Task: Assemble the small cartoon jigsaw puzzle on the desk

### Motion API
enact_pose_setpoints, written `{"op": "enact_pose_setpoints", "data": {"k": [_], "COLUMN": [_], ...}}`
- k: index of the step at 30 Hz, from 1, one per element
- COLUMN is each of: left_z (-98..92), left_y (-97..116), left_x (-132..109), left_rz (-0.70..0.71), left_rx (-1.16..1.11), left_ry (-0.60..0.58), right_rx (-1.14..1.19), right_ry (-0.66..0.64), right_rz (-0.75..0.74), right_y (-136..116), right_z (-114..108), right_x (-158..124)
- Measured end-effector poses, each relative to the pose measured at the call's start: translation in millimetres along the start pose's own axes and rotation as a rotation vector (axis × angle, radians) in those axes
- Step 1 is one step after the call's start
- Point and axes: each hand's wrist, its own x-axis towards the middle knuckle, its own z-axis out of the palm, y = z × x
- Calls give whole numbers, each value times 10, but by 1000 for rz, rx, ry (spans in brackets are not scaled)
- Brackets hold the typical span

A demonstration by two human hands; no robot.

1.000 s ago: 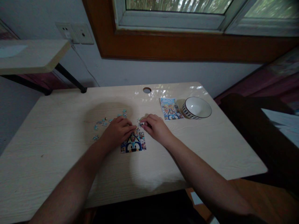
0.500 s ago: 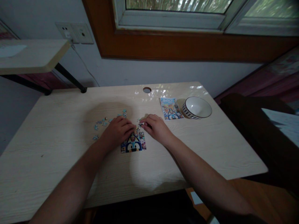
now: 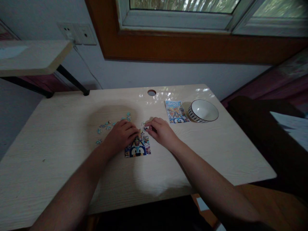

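Note:
A partly assembled jigsaw puzzle (image 3: 137, 151) lies on the table, its lower rows showing a blue cartoon dog's face. My left hand (image 3: 121, 134) covers its upper left side, fingers curved and held together with the tips pressed at the puzzle's upper part; the thumb is hidden. At the upper right edge, my right hand (image 3: 160, 132) pinches a small puzzle piece (image 3: 145, 128) between thumb and forefinger, against the puzzle. Several loose puzzle pieces (image 3: 99, 131) are scattered beyond and to the left of my left hand, some partly covered by it.
A picture card (image 3: 176, 112) with the same dog design lies at the back right, beside a white bowl (image 3: 205, 110) with dark stripes. The wooden table (image 3: 67, 128) has a round cable hole (image 3: 151, 92) near its back edge. A raised shelf (image 3: 36, 57) stands at the left.
Almost nothing differs. Both hands stay at the puzzle, the right fingertips shifting only very slightly at its upper right edge.

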Motion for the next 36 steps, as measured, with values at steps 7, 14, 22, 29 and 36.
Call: {"op": "enact_pose_setpoints", "data": {"k": [7,14,22,29,36], "left_z": [9,-22,-15,4,8], "left_y": [-4,16,5,-9,-9], "left_x": [-4,11,-5,-15,-14], "left_rz": [0,0,7,13,6], "left_rx": [1,-17,9,0,-15], "left_ry": [13,13,1,15,15], "right_rx": [7,40,56,92,74], "right_ry": [24,30,-11,-7,-3], "right_rz": [10,21,-35,-29,-28], "right_y": [8,-42,-57,-47,-22], "right_z": [9,-35,-105,-99,-81], "right_x": [-7,9,-19,0,-6]}}
